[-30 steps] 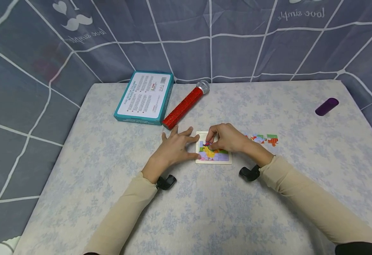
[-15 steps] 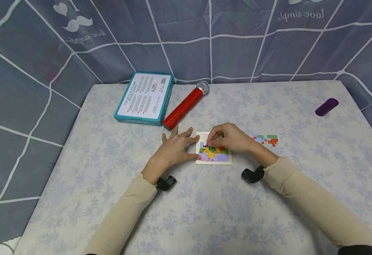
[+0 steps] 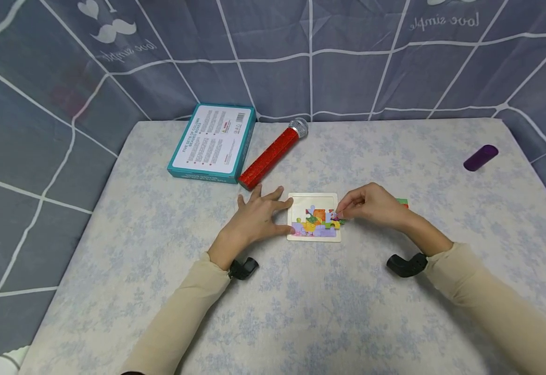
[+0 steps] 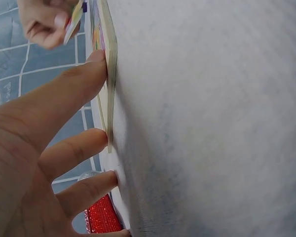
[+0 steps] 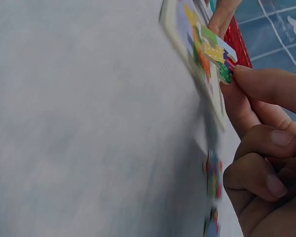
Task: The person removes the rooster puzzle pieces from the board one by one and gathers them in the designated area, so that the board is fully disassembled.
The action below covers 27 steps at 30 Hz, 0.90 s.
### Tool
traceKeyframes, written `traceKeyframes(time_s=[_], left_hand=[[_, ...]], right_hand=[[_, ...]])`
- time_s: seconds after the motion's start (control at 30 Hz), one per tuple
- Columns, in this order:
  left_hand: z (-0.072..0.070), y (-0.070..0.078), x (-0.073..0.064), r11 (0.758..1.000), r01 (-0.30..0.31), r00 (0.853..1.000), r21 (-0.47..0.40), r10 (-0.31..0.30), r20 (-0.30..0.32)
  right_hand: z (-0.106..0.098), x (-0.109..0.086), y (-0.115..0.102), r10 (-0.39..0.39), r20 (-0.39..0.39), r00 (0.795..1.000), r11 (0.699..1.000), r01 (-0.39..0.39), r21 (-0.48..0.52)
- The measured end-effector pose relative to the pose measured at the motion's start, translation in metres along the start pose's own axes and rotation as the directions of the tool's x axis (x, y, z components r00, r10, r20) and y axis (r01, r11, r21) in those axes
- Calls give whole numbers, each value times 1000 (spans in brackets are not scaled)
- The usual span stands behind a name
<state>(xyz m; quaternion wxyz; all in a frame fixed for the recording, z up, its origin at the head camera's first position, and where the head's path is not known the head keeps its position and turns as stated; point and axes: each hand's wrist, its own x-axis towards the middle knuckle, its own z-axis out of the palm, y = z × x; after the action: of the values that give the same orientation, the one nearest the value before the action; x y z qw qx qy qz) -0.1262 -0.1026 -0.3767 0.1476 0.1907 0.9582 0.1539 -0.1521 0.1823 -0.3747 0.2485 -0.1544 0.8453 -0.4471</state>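
A small jigsaw puzzle tray (image 3: 312, 195) with a pale rim lies in front of me, its lower part filled with colourful joined pieces. My left hand (image 3: 256, 219) spreads its fingers at the tray's left side. In the left wrist view its thumb (image 4: 74, 81) touches the tray's edge and the index fingertip rests at the edge further along. My right hand (image 3: 373, 205) pinches a jigsaw piece (image 5: 217, 52), green, yellow and purple, between thumb and index finger. That piece is raised over the tray's right edge, tilted, overlapping the assembled pieces in the head view.
Loose jigsaw pieces (image 5: 214, 175) lie on the table right of the tray, mostly hidden behind my right hand in the head view. A red glittery microphone (image 3: 270, 156) and a teal-edged box (image 3: 212, 140) lie behind. A purple cylinder (image 3: 481, 158) is at the back right.
My right hand has moved right from the tray's left part, carrying the jigsaw piece out to the right edge. Bare tray shows where it was. The left hand has stayed put.
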Motion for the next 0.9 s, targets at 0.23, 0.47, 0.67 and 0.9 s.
traceKeyframes(time_s=[0.23, 0.47, 0.67, 0.9], left_hand=[[-1, -1, 0, 1000, 8, 1000, 2, -8, 10], [-1, -1, 0, 1000, 10, 1000, 2, -10, 12], [-2, 0, 0, 1000, 13, 1000, 7, -13, 14], [-1, 1, 0, 1000, 7, 1000, -1, -7, 12]], right_hand=[[-15, -19, 14, 56, 23, 998, 998, -56, -10], [-27, -30, 21, 111, 12, 994, 993, -110, -53], [-29, -31, 24, 126, -4, 992, 988, -126, -85], [-30, -26, 19, 103, -30, 994, 977, -107, -187]])
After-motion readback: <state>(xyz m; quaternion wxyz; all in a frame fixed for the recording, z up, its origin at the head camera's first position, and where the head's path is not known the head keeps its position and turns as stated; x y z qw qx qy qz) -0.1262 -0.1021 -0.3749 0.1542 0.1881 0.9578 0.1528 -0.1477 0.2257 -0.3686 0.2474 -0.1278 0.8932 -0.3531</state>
